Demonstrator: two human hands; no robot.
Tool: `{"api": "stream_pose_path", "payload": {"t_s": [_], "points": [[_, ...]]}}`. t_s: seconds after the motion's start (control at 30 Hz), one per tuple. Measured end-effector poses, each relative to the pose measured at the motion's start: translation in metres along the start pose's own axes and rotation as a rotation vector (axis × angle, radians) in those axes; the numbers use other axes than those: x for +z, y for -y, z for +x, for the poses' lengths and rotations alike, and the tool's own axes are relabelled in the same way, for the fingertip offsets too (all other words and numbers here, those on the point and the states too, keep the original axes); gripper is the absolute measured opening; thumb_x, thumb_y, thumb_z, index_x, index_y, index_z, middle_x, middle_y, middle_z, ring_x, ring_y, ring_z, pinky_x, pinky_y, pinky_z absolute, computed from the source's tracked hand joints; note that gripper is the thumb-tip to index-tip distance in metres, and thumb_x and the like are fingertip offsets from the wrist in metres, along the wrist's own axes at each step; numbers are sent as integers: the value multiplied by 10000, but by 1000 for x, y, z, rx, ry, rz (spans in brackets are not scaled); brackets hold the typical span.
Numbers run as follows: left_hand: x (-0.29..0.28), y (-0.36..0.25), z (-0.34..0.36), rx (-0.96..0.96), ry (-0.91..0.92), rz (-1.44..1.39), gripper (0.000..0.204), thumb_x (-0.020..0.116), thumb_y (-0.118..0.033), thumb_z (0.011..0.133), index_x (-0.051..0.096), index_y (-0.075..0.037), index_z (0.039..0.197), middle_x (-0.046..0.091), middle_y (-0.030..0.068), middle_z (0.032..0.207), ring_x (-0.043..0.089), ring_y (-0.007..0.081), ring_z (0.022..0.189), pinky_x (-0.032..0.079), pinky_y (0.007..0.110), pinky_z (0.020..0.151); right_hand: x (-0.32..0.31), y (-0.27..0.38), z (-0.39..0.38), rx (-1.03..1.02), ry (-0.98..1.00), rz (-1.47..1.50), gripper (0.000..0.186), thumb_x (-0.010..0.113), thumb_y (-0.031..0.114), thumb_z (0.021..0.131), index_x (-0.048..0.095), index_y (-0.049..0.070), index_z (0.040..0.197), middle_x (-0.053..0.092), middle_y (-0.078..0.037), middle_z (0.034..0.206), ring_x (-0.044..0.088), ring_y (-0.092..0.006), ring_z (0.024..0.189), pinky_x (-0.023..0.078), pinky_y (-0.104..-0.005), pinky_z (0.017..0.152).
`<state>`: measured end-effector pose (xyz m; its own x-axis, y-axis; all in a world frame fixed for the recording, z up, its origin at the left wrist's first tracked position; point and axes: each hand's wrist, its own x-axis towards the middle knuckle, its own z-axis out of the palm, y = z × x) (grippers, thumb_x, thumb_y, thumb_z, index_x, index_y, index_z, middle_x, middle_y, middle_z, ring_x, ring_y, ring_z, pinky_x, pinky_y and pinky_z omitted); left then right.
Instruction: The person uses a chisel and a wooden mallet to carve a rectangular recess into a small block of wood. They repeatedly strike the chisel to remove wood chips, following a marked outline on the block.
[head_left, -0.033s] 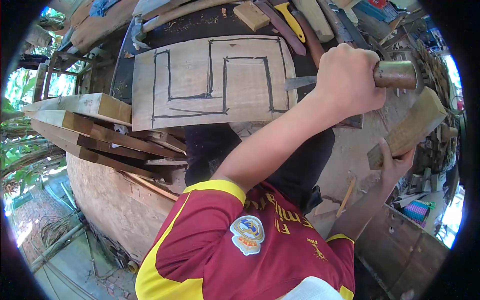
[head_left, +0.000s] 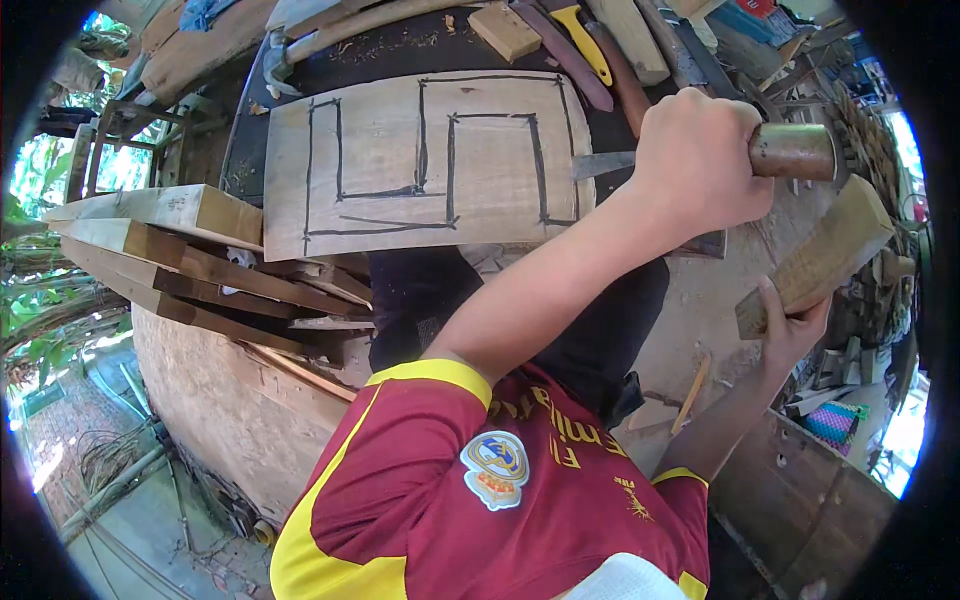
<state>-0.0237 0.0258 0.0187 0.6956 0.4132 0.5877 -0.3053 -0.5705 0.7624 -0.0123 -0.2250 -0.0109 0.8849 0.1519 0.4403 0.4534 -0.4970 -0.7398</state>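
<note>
My left hand (head_left: 700, 160) is closed around a chisel (head_left: 795, 152), whose rounded wooden handle sticks out to the right of the fist. The chisel's blade points left, its end over the right edge of a pale wooden board (head_left: 385, 150). Thick black lines on that board draw a blocky, stepped shape. At the right, my right hand (head_left: 797, 325) grips a thick wooden block (head_left: 825, 250) near its lower end. The block tilts up to the right, apart from the chisel handle. My left forearm passes in front of the board's lower right corner.
Several stacked wooden beams (head_left: 170, 265) lie left of the board. Along the far side are a hammer (head_left: 275, 68), a small wood block (head_left: 503, 32), a yellow-handled tool (head_left: 582, 45) and more lumber. A large wooden surface (head_left: 220, 400) stands at the lower left.
</note>
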Motion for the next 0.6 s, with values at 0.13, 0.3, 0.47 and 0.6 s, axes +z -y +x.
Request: {"api": "stream_pose_path", "payload": {"t_s": [0.13,0.3,0.47,0.6], "points": [[-1,-1,1,-17,30,-4,159,640,-194,549,597,-47,591,564,166,564,589,362,583,502,417,585,-1,4,2,1,6,-25,626,755,-15,672,448,-46,1217,558,-97,1078,543,-156,957,431,-287,865],[-2,-1,1,-30,36,16,157,640,-196,546,602,-51,590,568,166,565,599,360,592,509,425,601,1,10,3,-31,-7,-38,635,759,-1,680,444,-38,1229,556,-111,1104,536,-172,987,428,-306,877],[-1,0,3,-18,37,25,164,645,-199,541,604,-49,592,568,166,562,598,364,590,509,424,597,-2,10,4,-52,-6,-73,636,766,5,670,450,-45,1220,556,-101,1082,540,-166,963,423,-293,874],[1,5,5,-23,49,0,169,646,-198,539,596,-45,588,561,166,557,591,371,585,506,423,596,-7,14,13,-112,-27,-180,629,768,10,671,459,-39,1216,557,-106,1092,540,-169,966,421,-297,876]]}}
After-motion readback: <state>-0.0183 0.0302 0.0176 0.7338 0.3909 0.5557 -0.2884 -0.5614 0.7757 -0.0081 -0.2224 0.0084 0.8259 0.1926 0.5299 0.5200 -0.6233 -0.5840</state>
